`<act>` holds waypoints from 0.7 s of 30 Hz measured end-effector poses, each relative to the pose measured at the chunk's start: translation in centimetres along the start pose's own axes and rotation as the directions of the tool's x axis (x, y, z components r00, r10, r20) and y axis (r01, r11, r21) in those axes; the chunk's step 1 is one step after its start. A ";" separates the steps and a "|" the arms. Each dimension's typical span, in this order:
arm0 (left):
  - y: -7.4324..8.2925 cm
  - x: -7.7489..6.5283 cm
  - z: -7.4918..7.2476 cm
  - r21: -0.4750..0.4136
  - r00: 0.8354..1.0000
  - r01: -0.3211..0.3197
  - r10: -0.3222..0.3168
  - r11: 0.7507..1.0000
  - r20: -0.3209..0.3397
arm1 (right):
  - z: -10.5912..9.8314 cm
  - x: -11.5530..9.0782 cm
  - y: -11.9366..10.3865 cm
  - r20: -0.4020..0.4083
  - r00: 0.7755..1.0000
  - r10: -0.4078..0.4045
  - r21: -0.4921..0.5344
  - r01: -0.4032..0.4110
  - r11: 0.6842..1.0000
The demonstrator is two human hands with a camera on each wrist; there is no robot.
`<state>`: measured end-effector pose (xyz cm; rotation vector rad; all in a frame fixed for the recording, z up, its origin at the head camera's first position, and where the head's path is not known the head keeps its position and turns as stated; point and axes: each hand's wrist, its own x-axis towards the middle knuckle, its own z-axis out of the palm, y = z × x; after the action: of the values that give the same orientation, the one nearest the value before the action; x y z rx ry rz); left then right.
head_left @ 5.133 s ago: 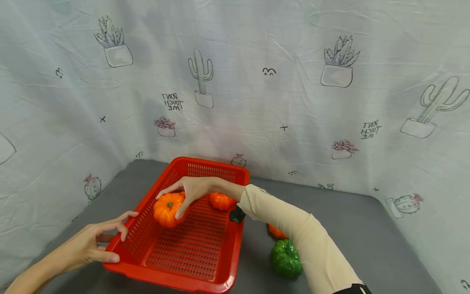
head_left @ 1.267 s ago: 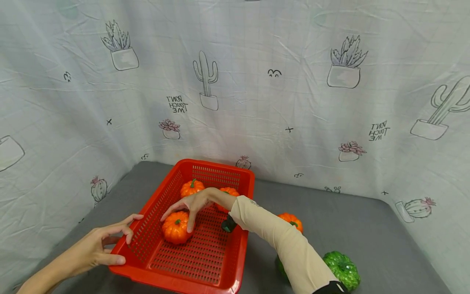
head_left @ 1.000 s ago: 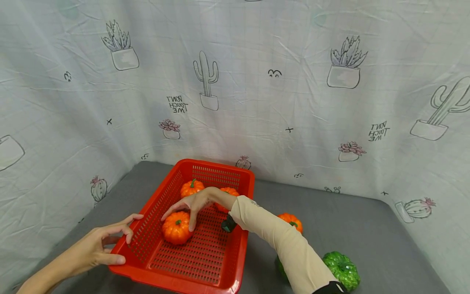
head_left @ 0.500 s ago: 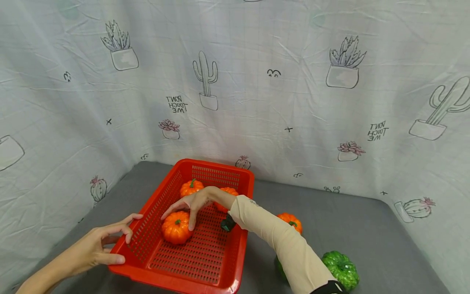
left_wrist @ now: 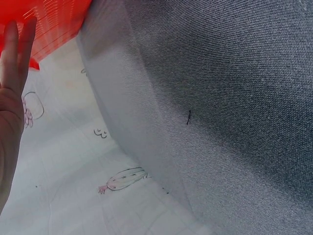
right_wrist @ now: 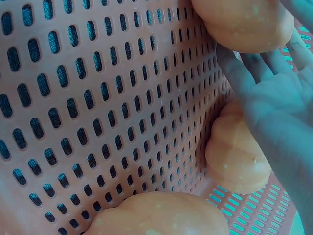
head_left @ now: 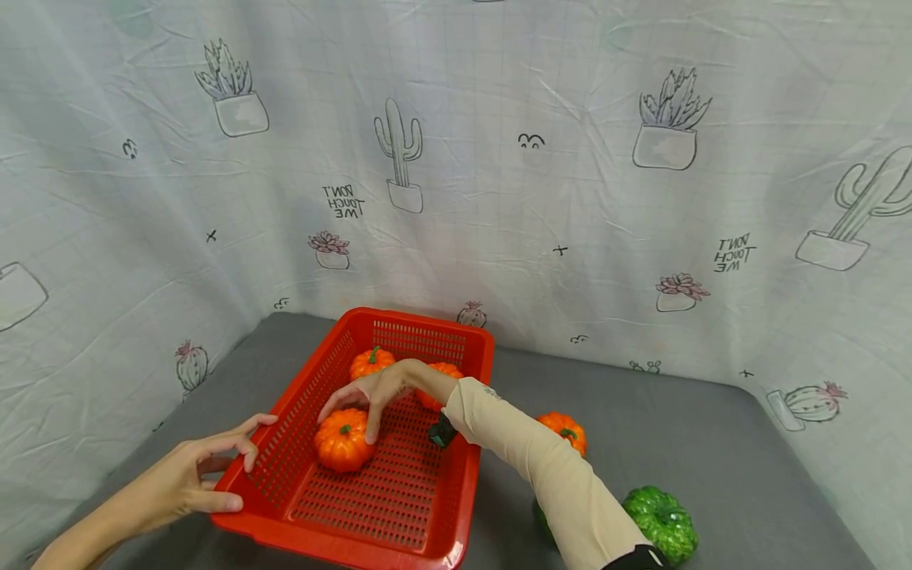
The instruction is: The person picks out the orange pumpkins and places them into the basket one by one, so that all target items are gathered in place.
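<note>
In the head view, a red slotted plastic basket (head_left: 388, 503) stands tilted towards me on the grey surface. My left hand (head_left: 188, 479) holds its near left corner, thumb on the front rim and fingers at the left side. Inside, my right hand (head_left: 370, 392) grips a small orange pumpkin (head_left: 342, 443) from above, thumb on its right side and fingers behind its far left. Two more orange pumpkins lie deeper in the basket: one far left (head_left: 370, 362), one on the right (head_left: 430, 398), partly behind my wrist. The right wrist view shows my fingers curled against a pumpkin (right_wrist: 244, 24).
Right of the basket, an orange pumpkin (head_left: 564, 431) and a bumpy green one (head_left: 663, 524) sit on the grey surface (head_left: 684, 435). Another green one (head_left: 543, 522) is mostly hidden by my sleeve (head_left: 549, 459). A cactus-print cloth (head_left: 484, 174) hangs behind and at the sides.
Since five seconds ago, the gripped pumpkin has come nearer the basket's front and the far-left pumpkin shows more. Over the last second only my right fingers shifted slightly on it.
</note>
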<state>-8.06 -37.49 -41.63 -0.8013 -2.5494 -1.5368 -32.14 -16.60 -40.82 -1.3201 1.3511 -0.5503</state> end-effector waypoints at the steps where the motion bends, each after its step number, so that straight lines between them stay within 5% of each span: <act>1: 0.0 0.0 0.0 0.002 1.000 -0.002 0.002 1.000 0.000 | 0.0 0.0 0.0 -0.005 1.000 0.002 0.004 -0.002 1.000; 21: 0.0 -0.1 0.1 0.052 1.000 -0.019 0.019 0.998 -0.007 | -0.1 -0.1 -0.3 -0.031 0.998 0.045 0.010 -0.045 0.999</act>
<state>-7.96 -37.48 -41.68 -0.8097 -2.5566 -1.4596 -32.17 -16.60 -40.43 -1.2748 1.3987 -0.5477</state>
